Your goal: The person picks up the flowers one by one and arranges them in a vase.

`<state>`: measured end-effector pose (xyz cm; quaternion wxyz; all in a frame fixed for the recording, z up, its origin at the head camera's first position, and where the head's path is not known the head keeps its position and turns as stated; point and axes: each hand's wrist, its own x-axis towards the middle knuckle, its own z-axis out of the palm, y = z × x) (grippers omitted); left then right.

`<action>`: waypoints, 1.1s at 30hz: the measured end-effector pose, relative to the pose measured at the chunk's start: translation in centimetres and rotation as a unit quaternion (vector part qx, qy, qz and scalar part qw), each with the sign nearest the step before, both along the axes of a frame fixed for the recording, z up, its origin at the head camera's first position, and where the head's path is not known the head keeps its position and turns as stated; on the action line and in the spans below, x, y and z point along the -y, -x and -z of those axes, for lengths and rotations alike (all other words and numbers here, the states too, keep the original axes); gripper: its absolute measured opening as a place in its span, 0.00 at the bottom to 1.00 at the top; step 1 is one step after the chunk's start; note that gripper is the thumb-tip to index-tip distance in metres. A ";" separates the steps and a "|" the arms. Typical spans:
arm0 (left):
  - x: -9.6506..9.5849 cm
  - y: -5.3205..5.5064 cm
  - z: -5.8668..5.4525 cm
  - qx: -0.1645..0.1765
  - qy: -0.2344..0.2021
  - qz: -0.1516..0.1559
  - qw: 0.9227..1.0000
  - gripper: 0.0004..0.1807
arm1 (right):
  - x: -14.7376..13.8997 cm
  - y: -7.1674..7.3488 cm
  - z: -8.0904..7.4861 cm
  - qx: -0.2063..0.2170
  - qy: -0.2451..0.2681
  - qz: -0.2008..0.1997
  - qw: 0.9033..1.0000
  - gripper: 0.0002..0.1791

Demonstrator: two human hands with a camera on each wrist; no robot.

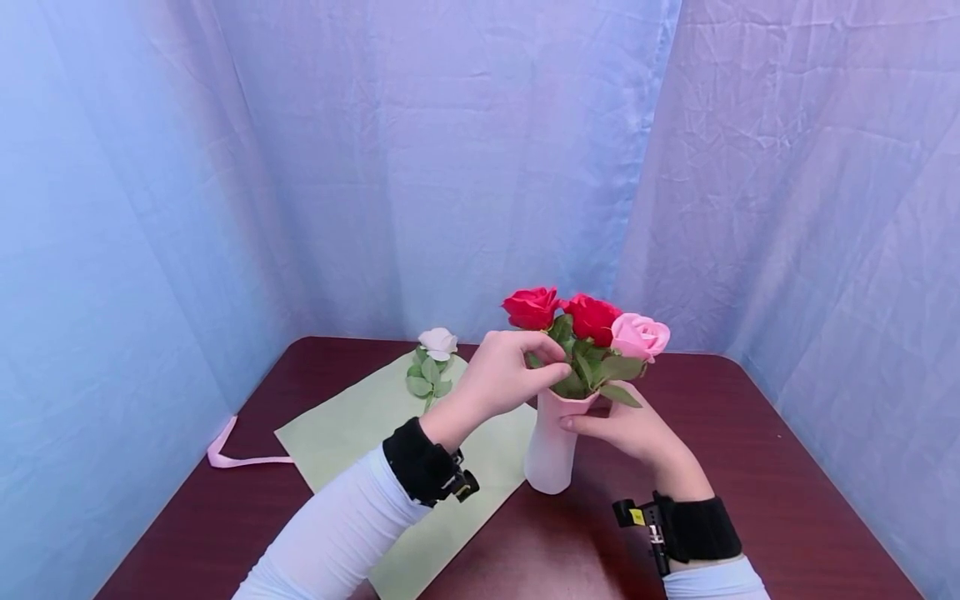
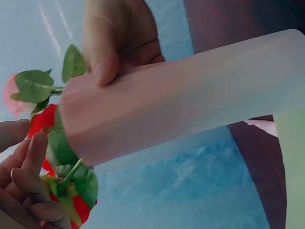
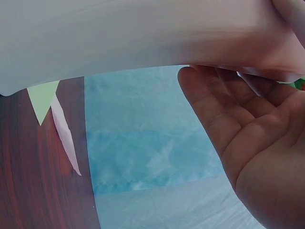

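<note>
A vase (image 1: 551,450), pink at the rim and white lower down, stands on the table by the paper's right edge. My right hand (image 1: 637,425) holds it near the rim, thumb (image 2: 106,67) on one side and fingers (image 3: 209,105) on the other. Two red roses (image 1: 531,308) and a pink rose (image 1: 640,336) rise from the vase among green leaves (image 1: 621,367). My left hand (image 1: 504,375) is at the leaves just above the rim, fingers loosely bent. In the left wrist view a small gap shows between its thumb and fingertips, with red petals behind.
On the dark red-brown table (image 1: 720,433) lies a sheet of pale green paper (image 1: 360,425). A white rose (image 1: 438,342) with leaves rests on the paper's far part. A pink ribbon (image 1: 247,461) sticks out at the paper's left. Pale blue curtains (image 1: 465,167) surround the table.
</note>
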<state>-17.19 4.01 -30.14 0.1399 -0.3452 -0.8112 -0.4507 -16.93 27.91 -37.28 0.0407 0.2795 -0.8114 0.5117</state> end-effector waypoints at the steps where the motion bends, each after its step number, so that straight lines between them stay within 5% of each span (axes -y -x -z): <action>1: 0.2 0.0 -0.1 -0.011 -0.010 -0.001 1.000 0.06 | 0.0 0.0 0.0 0.001 -0.001 0.003 1.000 0.35; 9: 1.9 0.1 -1.0 -0.089 -0.087 -0.021 0.992 0.05 | -0.1 -0.2 -0.1 0.005 -0.001 0.018 1.000 0.38; 15: 3.9 1.1 -1.0 -0.120 -0.097 -0.067 0.986 0.08 | -0.1 -0.2 -0.1 0.001 -0.007 0.021 1.000 0.37; 33: 8.0 3.5 2.0 -0.048 -0.029 -0.185 0.981 0.11 | -0.3 -0.4 -0.1 0.003 -0.008 0.025 1.000 0.39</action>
